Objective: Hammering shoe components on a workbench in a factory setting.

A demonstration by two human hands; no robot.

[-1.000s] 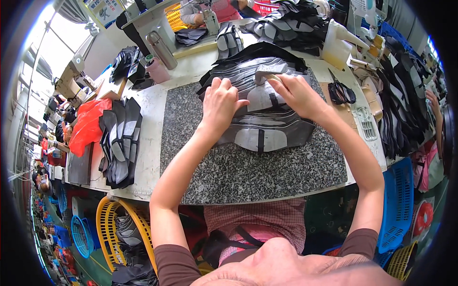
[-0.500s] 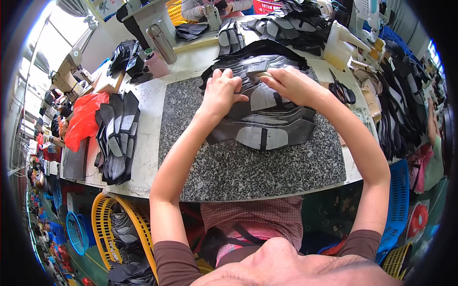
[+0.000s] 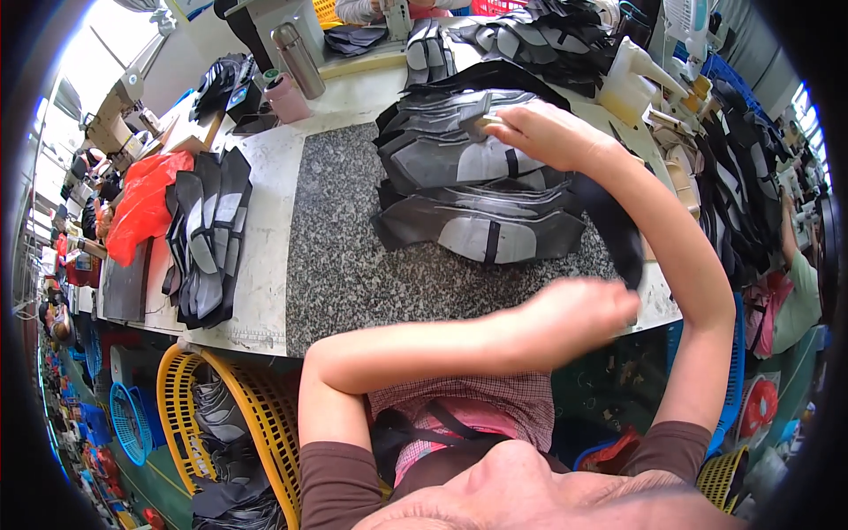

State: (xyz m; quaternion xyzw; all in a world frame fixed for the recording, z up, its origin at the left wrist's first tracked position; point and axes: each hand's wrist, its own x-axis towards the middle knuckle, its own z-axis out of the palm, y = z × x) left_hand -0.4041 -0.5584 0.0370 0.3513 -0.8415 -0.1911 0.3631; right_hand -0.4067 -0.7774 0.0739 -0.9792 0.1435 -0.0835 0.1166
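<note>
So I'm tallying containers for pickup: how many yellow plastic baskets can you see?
3. One big yellow basket under the table's left end, one basket corner at lower right, one basket at the top edge. Others may be hidden.

Short brown sleeves, bare forearms; pink-white checked garment under dark straps at chest.

left hand point(image 3: 579, 318): motion-blurred; fingers not separable; grip on the black strip point(image 3: 609, 225) unclear
black strip: lower end lost in the blur at the left hand; upper part passes behind the right forearm
right hand point(image 3: 543, 132): fingertips partly hidden against the grey-black shoe pieces point(image 3: 468, 190); small item at fingertips too small to tell
shoe pieces: lower layers covered by upper ones; count unclear
yellow basket point(image 3: 265, 415): contents dark, partly hidden by the left arm
picture rim: black, bent, cuts off side benches
</note>
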